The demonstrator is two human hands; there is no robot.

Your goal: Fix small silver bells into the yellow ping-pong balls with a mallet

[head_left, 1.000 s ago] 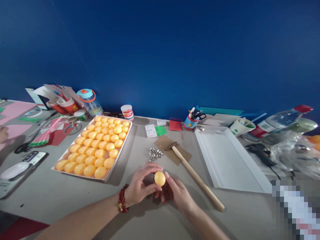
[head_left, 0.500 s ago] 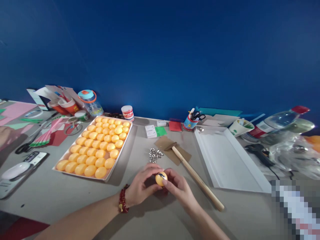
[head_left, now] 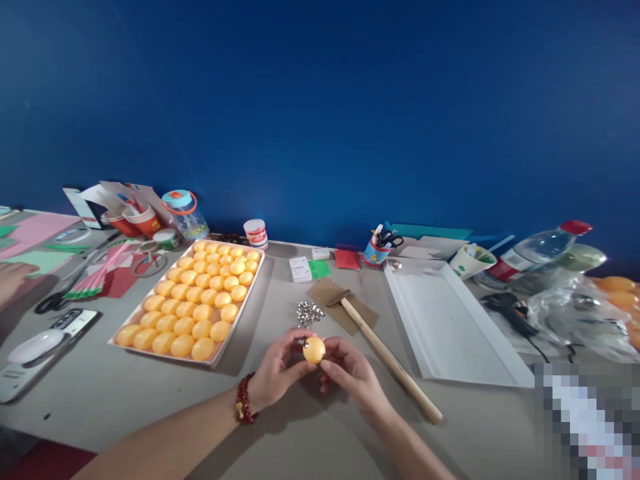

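Note:
An orange ping-pong ball (head_left: 314, 351) is pinched between the fingertips of both my hands, above the front of the table. Small shiny metal pieces show on its left upper side and at its lower right. My left hand (head_left: 281, 367), with a dark red bead bracelet at the wrist, grips it from the left. From the right, my right hand (head_left: 354, 375) closes its thumb and fingers on it. Just beyond lies a pile of small silvery metal pieces (head_left: 309, 313). A wooden-handled hammer (head_left: 390, 360) rests to the right, its head on brown sandpaper-like sheets (head_left: 360, 313).
A box of orange balls (head_left: 214, 363) stands left, a white tray (head_left: 450, 320) right. Further right are a glue gun (head_left: 510, 312), a bottle (head_left: 535, 253) and a plastic bag (head_left: 575, 317). Another person's hand (head_left: 15, 277) is at the far left, near scissors (head_left: 53, 301).
The ball has been turned in my fingers: the metal piece that faced up in front now sits at its side. The whole view has shifted slightly.

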